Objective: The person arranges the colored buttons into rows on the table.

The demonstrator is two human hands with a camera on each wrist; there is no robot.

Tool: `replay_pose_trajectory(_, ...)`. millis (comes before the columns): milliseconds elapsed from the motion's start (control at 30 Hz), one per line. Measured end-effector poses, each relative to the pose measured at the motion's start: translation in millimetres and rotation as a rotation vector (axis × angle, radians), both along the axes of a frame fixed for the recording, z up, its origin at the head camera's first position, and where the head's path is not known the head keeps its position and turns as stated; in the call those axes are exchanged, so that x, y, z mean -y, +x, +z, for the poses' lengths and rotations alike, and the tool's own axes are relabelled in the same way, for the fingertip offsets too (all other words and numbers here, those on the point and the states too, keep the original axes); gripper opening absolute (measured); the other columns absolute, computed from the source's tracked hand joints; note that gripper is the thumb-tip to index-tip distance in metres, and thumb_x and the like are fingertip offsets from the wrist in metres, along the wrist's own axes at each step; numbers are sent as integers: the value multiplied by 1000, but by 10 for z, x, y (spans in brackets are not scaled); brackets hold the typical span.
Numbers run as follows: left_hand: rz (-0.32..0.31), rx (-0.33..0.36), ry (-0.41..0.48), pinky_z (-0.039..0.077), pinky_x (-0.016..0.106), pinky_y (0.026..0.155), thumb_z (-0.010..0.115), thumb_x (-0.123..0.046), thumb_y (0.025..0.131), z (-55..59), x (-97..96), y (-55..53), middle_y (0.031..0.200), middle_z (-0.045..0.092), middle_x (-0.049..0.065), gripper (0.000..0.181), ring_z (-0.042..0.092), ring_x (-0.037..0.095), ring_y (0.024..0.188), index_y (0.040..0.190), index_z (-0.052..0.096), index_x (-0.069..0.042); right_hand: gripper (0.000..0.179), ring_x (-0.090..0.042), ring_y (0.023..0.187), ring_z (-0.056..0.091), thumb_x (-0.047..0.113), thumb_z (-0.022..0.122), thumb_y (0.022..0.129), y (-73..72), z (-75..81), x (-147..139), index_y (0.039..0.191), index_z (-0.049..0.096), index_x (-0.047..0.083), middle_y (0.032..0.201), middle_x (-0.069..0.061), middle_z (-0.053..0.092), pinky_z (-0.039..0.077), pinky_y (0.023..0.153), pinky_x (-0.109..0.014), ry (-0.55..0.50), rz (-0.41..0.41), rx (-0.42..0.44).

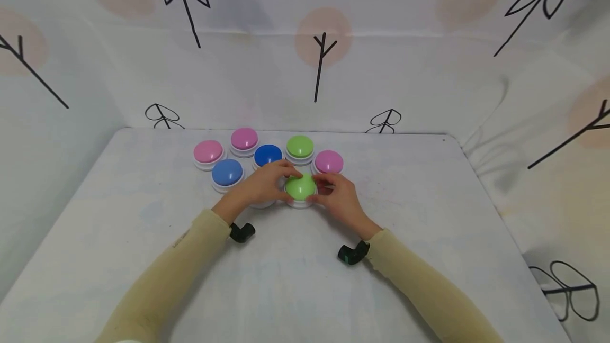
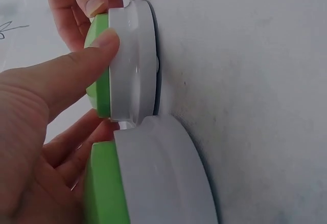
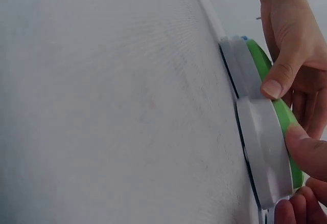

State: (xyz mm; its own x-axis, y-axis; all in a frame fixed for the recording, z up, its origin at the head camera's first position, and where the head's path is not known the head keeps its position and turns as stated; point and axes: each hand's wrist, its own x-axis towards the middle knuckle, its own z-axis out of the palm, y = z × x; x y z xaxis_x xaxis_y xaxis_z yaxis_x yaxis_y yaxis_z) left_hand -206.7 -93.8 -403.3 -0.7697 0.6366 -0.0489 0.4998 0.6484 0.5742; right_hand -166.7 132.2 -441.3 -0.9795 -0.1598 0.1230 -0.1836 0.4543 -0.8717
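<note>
Near the centre of the frame, the left hand [image 1: 267,183] and right hand [image 1: 340,197] pinch a green-topped button [image 1: 301,188] from opposite sides, both curled at its edge, where light, even pressure should keep it level on the white table [image 1: 286,279].

The head view looks forward and down from above the table's [image 1: 295,279] six o'clock side, far enough back to take in both sleeves [image 1: 171,263] and the cloth [image 1: 267,78] at twelve; the left wrist view sits low and close, turned sideways, tabletop toward three; the right wrist view is similarly near, tabletop toward nine, though dimness makes its exact tilt hard to judge; both share the green button [image 1: 300,188], toward ten and four respectively.
</note>
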Motion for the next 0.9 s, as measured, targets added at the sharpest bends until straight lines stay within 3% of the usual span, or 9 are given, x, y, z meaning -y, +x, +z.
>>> replay_pose_trajectory(233, -2, -12, -21, 46, 40, 102, 87, -28, 78, -14, -6, 38, 128, 59, 5, 59, 53, 21, 119, 131, 66, -15, 57, -24, 99, 66, 4, 89, 72, 3, -16, -68, 124, 66, -1, 110, -12, 62, 55, 86, -25, -21, 80, 10)
replay_pose_trajectory(467, -39, -14, 9, 47, 38, 100, 87, -26, 78, -17, 25, 73, 125, 60, 4, 57, 55, 21, 117, 129, 67, -13, 58, -21, 100, 62, 12, 91, 72, 25, 53, -96, 124, 68, 2, 110, -8, 57, 55, 89, -30, 150, 158, -19)
replay_pose_trajectory(700, -88, -51, -2, 45, 37, 104, 86, -22, 80, -18, 20, 114, 127, 59, 5, 55, 54, 22, 121, 129, 67, -10, 60, -21, 100, 60, 15, 93, 70, 61, 98, -83, 123, 69, 3, 110, -7, 56, 55, 90, -31, 195, 168, -42)
replay_pose_trajectory(900, -73, -58, -14, 45, 38, 104, 87, -23, 79, 2, 21, 154, 128, 60, 5, 55, 53, 23, 122, 129, 67, -12, 60, -21, 102, 63, 16, 93, 69, 106, 91, -79, 123, 69, 3, 113, -7, 59, 54, 90, -30, 172, 165, -38)
